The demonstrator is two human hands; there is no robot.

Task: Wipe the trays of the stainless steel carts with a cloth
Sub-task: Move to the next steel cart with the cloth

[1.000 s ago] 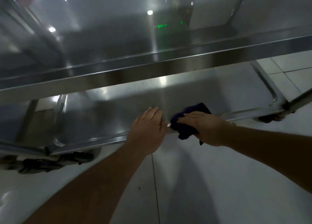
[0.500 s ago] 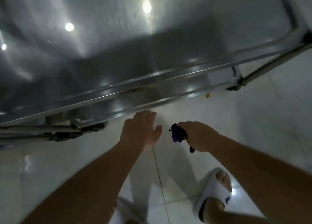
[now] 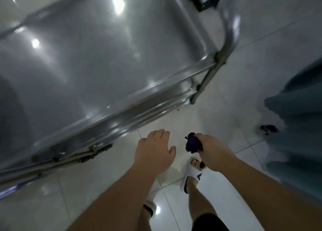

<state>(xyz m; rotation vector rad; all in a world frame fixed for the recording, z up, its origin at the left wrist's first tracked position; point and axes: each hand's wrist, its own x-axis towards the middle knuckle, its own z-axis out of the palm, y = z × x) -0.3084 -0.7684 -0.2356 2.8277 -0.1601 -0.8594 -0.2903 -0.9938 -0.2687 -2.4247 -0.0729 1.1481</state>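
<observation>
Cloth (image 3: 192, 144) bunched in right hand (image 3: 211, 152), fingers curled round it, over the floor just off the cart's top tray (image 3: 104, 60). Left hand (image 3: 155, 154) empty, fingers loose. Between wipes, seemingly; next needs carrying cloth onto a tray.

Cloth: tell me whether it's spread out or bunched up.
Bunched up: the dark cloth is a wad gripped in the right hand, off the tray.
</observation>
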